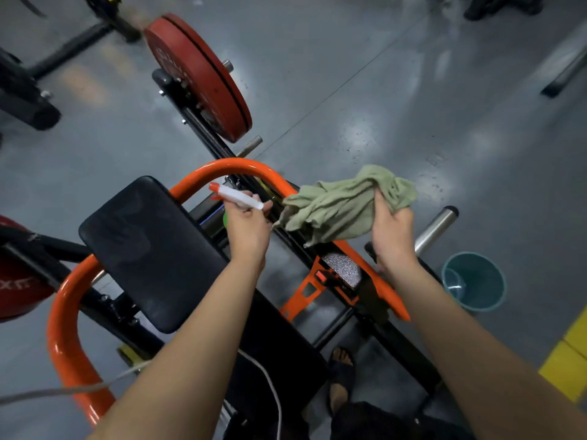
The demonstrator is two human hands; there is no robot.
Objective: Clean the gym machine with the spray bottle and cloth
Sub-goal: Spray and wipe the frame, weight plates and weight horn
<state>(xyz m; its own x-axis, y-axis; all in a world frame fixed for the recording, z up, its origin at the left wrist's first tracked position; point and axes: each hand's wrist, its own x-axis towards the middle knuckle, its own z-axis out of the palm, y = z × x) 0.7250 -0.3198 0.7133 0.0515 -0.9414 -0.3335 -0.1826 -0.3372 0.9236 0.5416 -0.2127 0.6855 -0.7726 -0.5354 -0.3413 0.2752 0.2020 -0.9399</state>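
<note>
Gripping slim white spray bottle with left hand fingers, right hand fingers clutching crumpled green cloth

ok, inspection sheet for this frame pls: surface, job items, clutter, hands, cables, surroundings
Surface: black pad looks faintly smeared; orange frame glossy, no spray visible.
Job's things: spray bottle, white with a red nozzle; green cloth bunched over the orange frame.
Clutter: teal bucket on the floor, right of the frame.
Hands: left hand grips the spray bottle; right hand grips the cloth.
Cables: white cable runs over the lower black part; grey cord at lower left.
Surroundings: grey floor; red weight plate on its peg; yellow floor marking at right.
</note>
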